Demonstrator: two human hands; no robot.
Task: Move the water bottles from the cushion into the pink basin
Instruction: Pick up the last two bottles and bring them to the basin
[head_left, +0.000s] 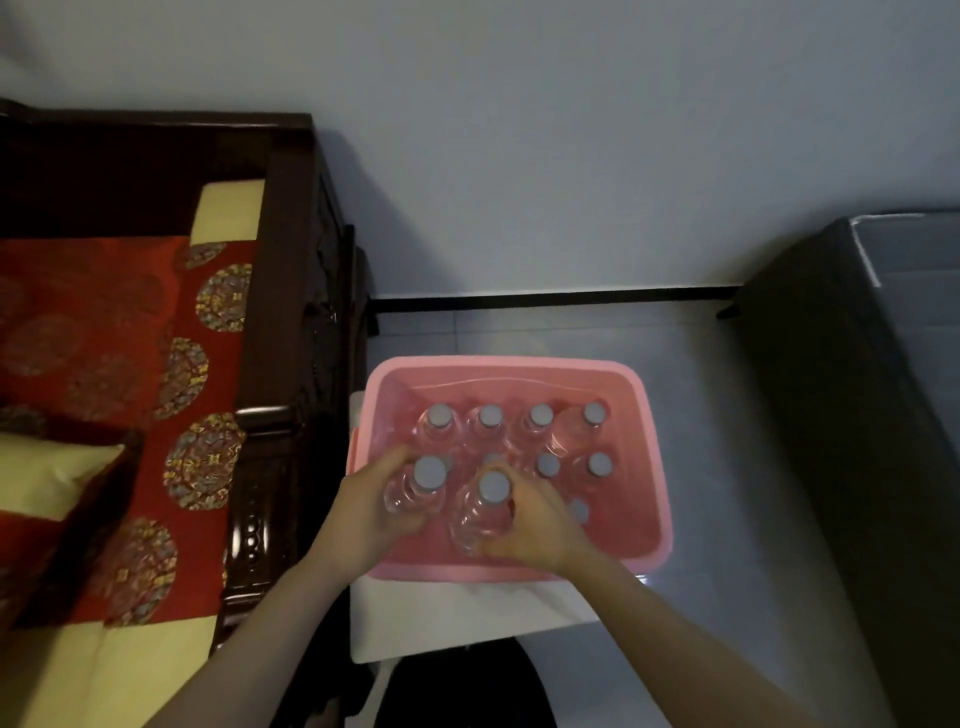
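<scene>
Head view.

Basin (652, 441): pink plastic, rectangular, rounded corners, smooth rim; set on white desk (441, 618).

Bottles (488, 421): clear plastic, round grey caps; upright inside basin, four along back wall, others nearer.

Left hand (369, 512): fingers wrapped round left bottle (421, 486), over basin's near left part.

Right hand (540, 525): fingers curled round right bottle (485, 506), just beside the first, inside basin.

Cushion (104, 332): red brocade, round woven medallions, yellow border; on dark carved wooden bench (270, 312), left of basin.
</scene>
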